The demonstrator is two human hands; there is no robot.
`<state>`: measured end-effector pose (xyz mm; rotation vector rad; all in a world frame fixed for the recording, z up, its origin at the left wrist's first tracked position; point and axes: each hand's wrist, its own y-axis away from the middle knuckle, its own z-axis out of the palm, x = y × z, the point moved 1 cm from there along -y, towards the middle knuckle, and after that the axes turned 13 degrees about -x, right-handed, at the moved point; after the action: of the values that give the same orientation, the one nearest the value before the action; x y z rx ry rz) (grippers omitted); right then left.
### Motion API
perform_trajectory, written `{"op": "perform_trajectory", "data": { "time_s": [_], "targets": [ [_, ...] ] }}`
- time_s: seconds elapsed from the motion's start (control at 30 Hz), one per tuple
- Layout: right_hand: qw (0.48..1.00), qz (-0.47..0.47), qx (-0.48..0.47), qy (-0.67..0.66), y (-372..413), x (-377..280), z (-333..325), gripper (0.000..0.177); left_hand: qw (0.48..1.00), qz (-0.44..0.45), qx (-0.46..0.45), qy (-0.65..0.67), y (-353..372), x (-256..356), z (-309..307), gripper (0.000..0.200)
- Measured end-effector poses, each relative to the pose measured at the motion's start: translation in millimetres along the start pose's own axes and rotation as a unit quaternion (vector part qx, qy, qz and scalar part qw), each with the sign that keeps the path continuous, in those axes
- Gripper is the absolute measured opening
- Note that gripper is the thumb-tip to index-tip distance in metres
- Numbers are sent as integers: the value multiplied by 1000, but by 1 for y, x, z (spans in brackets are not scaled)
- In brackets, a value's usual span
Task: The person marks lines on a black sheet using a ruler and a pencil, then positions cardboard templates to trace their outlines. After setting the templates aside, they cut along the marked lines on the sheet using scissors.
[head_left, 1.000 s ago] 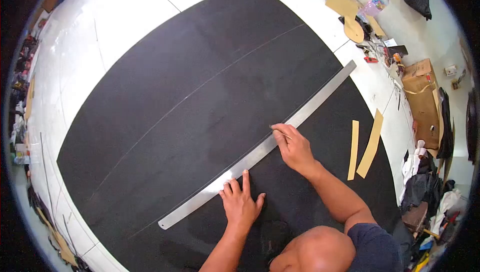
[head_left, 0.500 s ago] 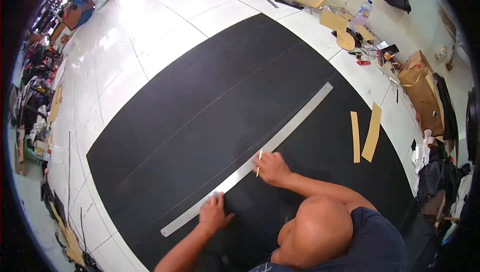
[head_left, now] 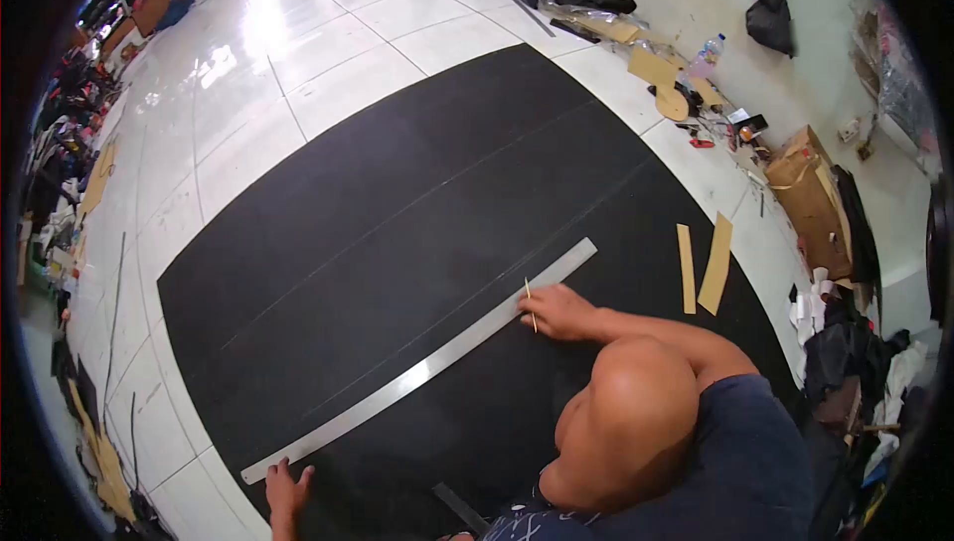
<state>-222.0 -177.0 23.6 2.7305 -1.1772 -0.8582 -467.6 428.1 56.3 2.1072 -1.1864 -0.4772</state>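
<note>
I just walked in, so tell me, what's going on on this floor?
A person in a dark top leans over a large, flat black sheet on a white tiled floor. Their left hand is at one end of a long silver metal straightedge; their right hand, farther along it, holds a thin yellowish stick. Thin pale lines cross the sheet, and two tan strips lie to the right.

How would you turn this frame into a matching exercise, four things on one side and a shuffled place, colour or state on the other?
Things:
1. Ruler
2. Right hand
3. Left hand
4. Two strips

Descriptions:
A. At the ruler's lower-left end in the picture
B. Tan, side by side near the picture's right
C. Silver, lying slantwise on the black sheet
D. Holding a thin stick

Pairs: 1-C, 2-D, 3-A, 4-B
</note>
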Motion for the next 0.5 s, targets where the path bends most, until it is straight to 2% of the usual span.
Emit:
{"op": "perform_trajectory", "data": {
  "time_s": [0.1, 0.23, 0.4, 0.5],
  "targets": [
    [993, 103, 33, 36, 7, 30, -2, 29, 989, -21, 131, 71, -26, 16, 56, 73],
    [968, 223, 116, 13, 9, 43, 11, 32, 974, -35, 207, 85, -29, 37, 88, 69],
    [956, 256, 146, -6, 14, 37, 45, 36, 965, -79, 222, 112, -37, 32, 90, 61],
    [953, 250, 170, 30, 9, 32, 61, 37, 970, -100, 190, 110, -40, 27, 87, 63]
  ]
}}
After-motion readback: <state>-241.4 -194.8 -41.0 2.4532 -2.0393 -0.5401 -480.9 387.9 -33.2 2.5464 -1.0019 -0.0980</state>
